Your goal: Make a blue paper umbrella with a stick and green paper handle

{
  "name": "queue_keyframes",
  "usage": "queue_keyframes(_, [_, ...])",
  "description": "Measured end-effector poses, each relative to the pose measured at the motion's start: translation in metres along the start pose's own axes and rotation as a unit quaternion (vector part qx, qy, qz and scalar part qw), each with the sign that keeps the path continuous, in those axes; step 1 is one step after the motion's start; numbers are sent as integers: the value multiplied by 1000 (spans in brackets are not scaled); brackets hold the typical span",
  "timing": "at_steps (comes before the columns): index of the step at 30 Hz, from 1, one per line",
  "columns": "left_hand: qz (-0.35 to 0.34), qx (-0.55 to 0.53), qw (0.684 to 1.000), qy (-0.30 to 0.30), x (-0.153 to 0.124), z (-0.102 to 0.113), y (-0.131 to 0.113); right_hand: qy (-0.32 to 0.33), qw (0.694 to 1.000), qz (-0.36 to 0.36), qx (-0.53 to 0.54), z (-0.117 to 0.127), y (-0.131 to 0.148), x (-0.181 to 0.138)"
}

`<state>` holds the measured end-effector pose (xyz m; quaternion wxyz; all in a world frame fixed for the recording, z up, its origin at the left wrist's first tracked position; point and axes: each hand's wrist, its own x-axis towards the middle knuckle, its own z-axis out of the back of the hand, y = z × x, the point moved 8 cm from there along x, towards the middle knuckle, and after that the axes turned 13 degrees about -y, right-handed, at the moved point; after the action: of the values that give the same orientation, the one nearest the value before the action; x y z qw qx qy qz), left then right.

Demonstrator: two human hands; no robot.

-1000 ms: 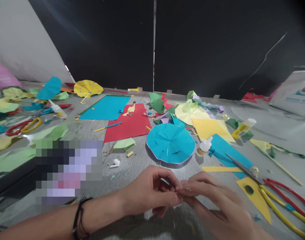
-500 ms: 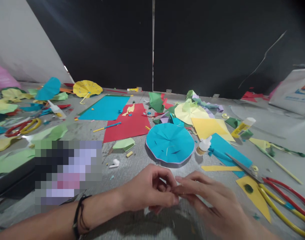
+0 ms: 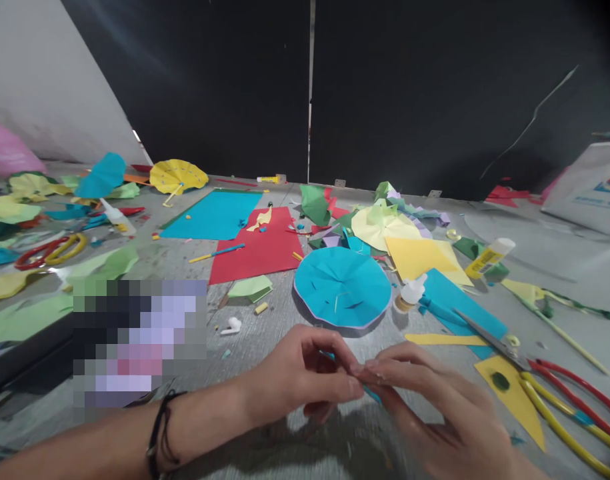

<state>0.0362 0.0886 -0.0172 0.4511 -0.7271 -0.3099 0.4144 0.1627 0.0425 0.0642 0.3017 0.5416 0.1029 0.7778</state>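
My left hand (image 3: 305,373) and my right hand (image 3: 439,400) meet low in the middle of the view, fingertips pinched together. Between them is a small piece of blue paper (image 3: 373,395); only slivers of it show among the fingers, so its full shape is hidden. A black cord bracelet (image 3: 159,433) circles my left wrist. Just beyond the hands lies a round, creased blue paper disc (image 3: 342,287) with a pale purple edge. A small white-capped glue bottle (image 3: 409,295) stands to its right. Scissors (image 3: 527,363) with red and yellow handles lie right of my right hand.
Red paper (image 3: 255,257) and a blue sheet (image 3: 212,213) lie further back, with a yellow paper fan (image 3: 179,177) behind. A glue stick (image 3: 491,258) leans at right. Paper scraps and other scissors (image 3: 49,251) cover the left. A dark panel (image 3: 209,87) rises behind.
Both hands have shifted slightly to the right, their fingertips still together. Blue paper now shows between the fingers. The whole scene has slid a little rightward with the camera.
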Motion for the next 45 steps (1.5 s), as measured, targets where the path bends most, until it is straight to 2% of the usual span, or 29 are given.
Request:
queue_keyframes(3, [-18, -26, 999, -21, 0, 1, -2, -6, 1000, -8, 0, -2, 0, 0])
queue_keyframes(7, [-4, -33, 999, -4, 0, -4, 3, -46, 999, -11, 2, 1, -2, -3])
queue_keyframes(13, [25, -38, 999, 20, 0, -7, 8, -4, 1000, 7, 4, -4, 1, -7])
queue_keyframes(18, [54, -1, 998, 32, 0, -4, 12, 21, 1000, 16, 14, -6, 2, -11])
queue_keyframes(24, [44, -21, 998, 46, -2, -7, 6, 11, 1000, -6, -15, -3, -3, -6])
queue_keyframes(29, [47, -16, 998, 43, -4, -9, 4, 2, 999, 8, -34, 0, 1, -4])
queue_keyframes(37, [45, -22, 998, 40, -4, -8, 5, 21, 1000, 15, -10, -4, 2, -5])
queue_keyframes(45, [42, -31, 996, 69, -4, -10, 7, 17, 1000, 2, -8, -3, 0, -4])
